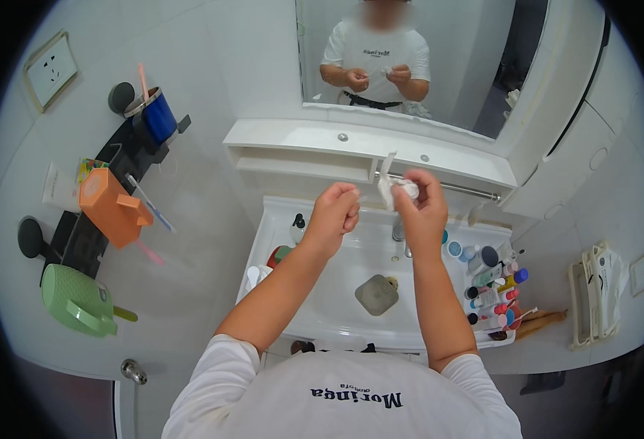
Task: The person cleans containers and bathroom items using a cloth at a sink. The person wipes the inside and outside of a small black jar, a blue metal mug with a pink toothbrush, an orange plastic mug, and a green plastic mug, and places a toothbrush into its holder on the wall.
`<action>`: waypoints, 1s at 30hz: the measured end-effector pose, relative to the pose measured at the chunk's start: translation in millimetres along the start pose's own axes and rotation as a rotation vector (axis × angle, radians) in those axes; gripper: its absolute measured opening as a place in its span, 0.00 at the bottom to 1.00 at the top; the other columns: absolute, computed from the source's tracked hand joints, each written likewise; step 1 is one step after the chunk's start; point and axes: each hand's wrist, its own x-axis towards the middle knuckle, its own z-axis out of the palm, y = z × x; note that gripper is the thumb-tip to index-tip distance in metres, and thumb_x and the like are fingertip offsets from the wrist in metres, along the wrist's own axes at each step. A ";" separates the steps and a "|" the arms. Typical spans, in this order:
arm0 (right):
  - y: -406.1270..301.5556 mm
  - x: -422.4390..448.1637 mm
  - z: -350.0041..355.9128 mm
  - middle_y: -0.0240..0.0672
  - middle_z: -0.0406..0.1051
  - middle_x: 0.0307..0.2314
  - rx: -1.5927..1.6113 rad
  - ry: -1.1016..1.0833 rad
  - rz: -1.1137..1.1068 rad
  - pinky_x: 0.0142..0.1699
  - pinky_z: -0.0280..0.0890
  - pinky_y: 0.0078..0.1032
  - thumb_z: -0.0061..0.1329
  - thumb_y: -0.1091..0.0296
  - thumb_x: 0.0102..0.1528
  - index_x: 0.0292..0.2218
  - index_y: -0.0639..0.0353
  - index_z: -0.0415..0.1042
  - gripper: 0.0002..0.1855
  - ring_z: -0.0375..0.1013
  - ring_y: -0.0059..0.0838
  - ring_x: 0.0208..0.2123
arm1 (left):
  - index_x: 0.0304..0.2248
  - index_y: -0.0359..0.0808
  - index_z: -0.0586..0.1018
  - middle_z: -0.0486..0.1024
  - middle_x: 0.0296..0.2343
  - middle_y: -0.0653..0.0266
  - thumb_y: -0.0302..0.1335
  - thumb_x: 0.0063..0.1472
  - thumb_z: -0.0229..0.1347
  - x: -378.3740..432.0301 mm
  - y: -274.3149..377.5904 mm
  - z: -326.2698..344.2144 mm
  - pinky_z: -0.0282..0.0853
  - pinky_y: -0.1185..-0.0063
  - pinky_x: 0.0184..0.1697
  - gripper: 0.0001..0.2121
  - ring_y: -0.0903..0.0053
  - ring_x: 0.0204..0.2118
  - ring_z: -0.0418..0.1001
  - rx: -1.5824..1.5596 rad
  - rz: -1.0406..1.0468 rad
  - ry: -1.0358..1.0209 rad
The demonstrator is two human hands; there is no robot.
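Note:
Over the washbasin (327,296), both of my hands are raised a short way apart. Crumpled white tissue (388,189) is pinched between the thumb and fingers of my right hand (423,208), with a loose strip sticking upward. My left hand (333,219) is curled into a loose fist. A small pale scrap (362,198) shows at its fingertips, too faint to identify. Below, a grey-green, rounded-square object (377,295) lies in the basin near the drain. The faucet (399,229) is partly hidden behind my right hand.
Several bottles and jars (489,285) crowd the basin's right rim. A pump bottle (298,228) stands at the left. A white shelf (300,134) runs below the mirror (410,60). Wall holders carry a blue cup (160,118), an orange cup (108,203) and a green cup (75,299).

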 end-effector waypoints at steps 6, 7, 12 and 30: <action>-14.4 -25.1 20.7 0.43 0.68 0.33 -0.220 -0.158 -0.367 0.34 0.66 0.29 0.50 0.76 0.49 0.35 0.63 0.70 0.09 0.69 0.40 0.32 | 0.36 0.39 0.69 0.67 0.23 0.73 0.31 0.64 0.42 -6.9 2.0 22.6 0.53 0.89 0.19 0.07 0.91 0.20 0.60 0.143 -0.039 0.082; -16.4 -24.4 19.9 0.43 0.68 0.32 -0.212 -0.168 -0.332 0.34 0.66 0.29 0.50 0.76 0.49 0.35 0.63 0.70 0.09 0.69 0.40 0.32 | 0.36 0.39 0.69 0.66 0.22 0.73 0.31 0.64 0.42 -5.9 0.0 20.3 0.52 0.89 0.18 0.07 0.91 0.19 0.60 0.152 -0.031 0.066; -5.1 -14.3 13.5 0.41 0.67 0.31 -0.269 -0.150 -0.326 0.35 0.66 0.29 0.50 0.77 0.49 0.35 0.62 0.71 0.09 0.69 0.40 0.32 | 0.36 0.36 0.68 0.63 0.18 0.73 0.29 0.63 0.42 -1.4 -10.1 8.2 0.51 0.88 0.17 0.06 0.89 0.16 0.58 0.184 0.036 -0.042; -6.8 -22.7 4.6 0.40 0.69 0.33 -0.138 -0.151 -0.218 0.38 0.65 0.26 0.51 0.74 0.49 0.34 0.62 0.72 0.09 0.70 0.36 0.34 | 0.34 0.34 0.71 0.67 0.22 0.71 0.27 0.63 0.44 -14.3 -14.8 7.7 0.56 0.88 0.23 0.06 0.89 0.21 0.61 0.271 0.114 -0.065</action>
